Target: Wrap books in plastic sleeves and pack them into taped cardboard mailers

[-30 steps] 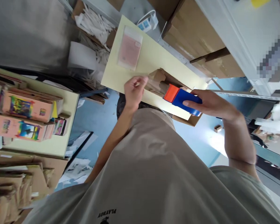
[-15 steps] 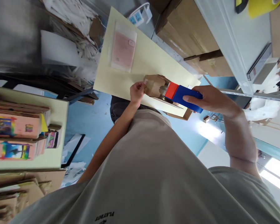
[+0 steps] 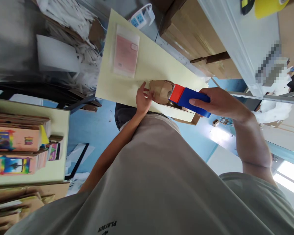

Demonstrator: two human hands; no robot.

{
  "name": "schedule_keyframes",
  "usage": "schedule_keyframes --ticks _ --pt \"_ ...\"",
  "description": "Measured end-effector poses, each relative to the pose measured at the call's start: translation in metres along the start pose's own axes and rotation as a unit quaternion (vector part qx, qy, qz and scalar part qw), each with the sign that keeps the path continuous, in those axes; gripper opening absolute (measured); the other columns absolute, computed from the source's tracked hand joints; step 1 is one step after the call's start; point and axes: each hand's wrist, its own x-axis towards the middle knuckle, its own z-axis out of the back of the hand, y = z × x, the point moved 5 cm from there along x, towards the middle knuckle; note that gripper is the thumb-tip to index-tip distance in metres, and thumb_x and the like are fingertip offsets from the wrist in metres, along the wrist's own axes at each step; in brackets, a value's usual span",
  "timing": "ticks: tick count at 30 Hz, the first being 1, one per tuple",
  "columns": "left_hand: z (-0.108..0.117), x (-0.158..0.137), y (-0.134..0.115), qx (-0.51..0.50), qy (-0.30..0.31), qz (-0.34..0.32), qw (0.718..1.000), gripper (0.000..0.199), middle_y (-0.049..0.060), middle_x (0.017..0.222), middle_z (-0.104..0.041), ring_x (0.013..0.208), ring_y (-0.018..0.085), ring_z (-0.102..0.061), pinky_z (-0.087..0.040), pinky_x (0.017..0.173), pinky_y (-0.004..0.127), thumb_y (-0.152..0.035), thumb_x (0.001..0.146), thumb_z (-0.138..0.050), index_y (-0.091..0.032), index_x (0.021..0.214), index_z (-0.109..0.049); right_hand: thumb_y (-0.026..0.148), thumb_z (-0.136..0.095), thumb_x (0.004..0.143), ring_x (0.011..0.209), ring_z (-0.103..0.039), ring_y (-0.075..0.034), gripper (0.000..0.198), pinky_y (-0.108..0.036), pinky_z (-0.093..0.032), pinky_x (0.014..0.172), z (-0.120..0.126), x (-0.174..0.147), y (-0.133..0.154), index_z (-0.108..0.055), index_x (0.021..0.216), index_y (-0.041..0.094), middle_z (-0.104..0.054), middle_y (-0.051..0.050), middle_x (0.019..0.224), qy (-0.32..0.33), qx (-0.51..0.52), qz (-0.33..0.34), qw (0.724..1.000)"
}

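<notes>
My right hand [image 3: 208, 101] is wrapped around the blue body of a tape dispenser [image 3: 193, 101]. Its red head [image 3: 176, 93] has a toothed edge and points left. Against that edge lies a crumpled-looking brown piece [image 3: 159, 91]; whether it is tape or cardboard I cannot tell. At the left end of this piece is my left hand [image 3: 143, 99], its fingers spread and the tips touching or very near the brown edge. A cardboard edge [image 3: 194, 119] shows below the dispenser, mostly hidden.
A pink notebook in a clear sleeve [image 3: 125, 52] lies on the cream table [image 3: 105, 78]. Behind the table are a power strip [image 3: 139, 19] and large cartons [image 3: 193, 29]. Books [image 3: 17, 140] are stacked on another table at left. Yellow tape [image 3: 269, 7] sits on the shelf at upper right.
The fingers of my left hand have gone from a pinch at the brown piece's end to spread apart. The dispenser has shifted slightly left over the brown piece. The whole view has moved a little.
</notes>
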Motion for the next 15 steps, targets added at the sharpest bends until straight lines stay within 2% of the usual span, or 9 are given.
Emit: schedule_keyframes --ticks 3,6,8,12,15 --pt "0.006 -0.022 -0.027 0.028 0.079 -0.121 0.989 0.055 0.016 0.153 -0.075 0.135 0.031 -0.077 -0.065 0.114 0.044 -0.04 0.102 -0.083 -0.026 0.154 -0.073 0.097 -0.067 0.101 0.072 -0.07 -0.027 0.072 -0.041 -0.047 0.068 -0.001 0.0 -0.004 -0.078 0.096 0.026 -0.071 -0.006 0.072 -0.001 0.008 0.011 1.0" --pt "0.002 -0.049 -0.047 0.037 0.167 -0.206 0.963 0.079 0.02 0.17 -0.067 0.162 0.039 -0.064 -0.059 0.129 0.052 -0.045 0.098 -0.088 -0.026 0.17 -0.062 0.097 -0.066 0.102 0.074 -0.071 -0.029 0.073 -0.041 -0.046 0.068 -0.005 0.0 -0.007 -0.078 0.099 0.025 -0.072 -0.007 0.074 0.006 0.012 0.006 1.0" --pt "-0.003 -0.058 -0.053 0.033 0.194 -0.234 0.952 0.093 0.022 0.175 -0.062 0.167 0.041 -0.059 -0.055 0.135 0.056 -0.046 0.095 -0.091 -0.026 0.177 -0.053 0.098 -0.065 0.101 0.073 -0.071 -0.029 0.074 -0.041 -0.045 0.068 -0.007 0.0 -0.007 -0.078 0.099 0.025 -0.072 -0.007 0.074 0.01 0.01 0.007 1.0" --pt "-0.007 -0.051 -0.059 0.064 0.195 -0.225 0.953 0.12 0.022 0.184 -0.051 0.165 0.042 -0.06 -0.055 0.135 0.058 -0.05 0.088 -0.102 -0.031 0.187 -0.036 0.1 -0.064 0.101 0.074 -0.072 -0.03 0.075 -0.041 -0.045 0.068 -0.008 -0.003 -0.005 -0.078 0.099 0.026 -0.07 -0.007 0.072 0.006 -0.001 0.026 1.0" --pt "-0.008 -0.036 -0.074 0.111 0.236 -0.236 0.936 0.129 0.022 0.18 -0.051 0.16 0.046 -0.062 -0.058 0.13 0.055 -0.054 0.079 -0.111 -0.03 0.185 -0.042 0.097 -0.064 0.102 0.074 -0.073 -0.03 0.072 -0.041 -0.045 0.069 -0.008 -0.007 -0.002 -0.078 0.1 0.026 -0.069 -0.006 0.07 0.006 -0.019 0.03 0.999"
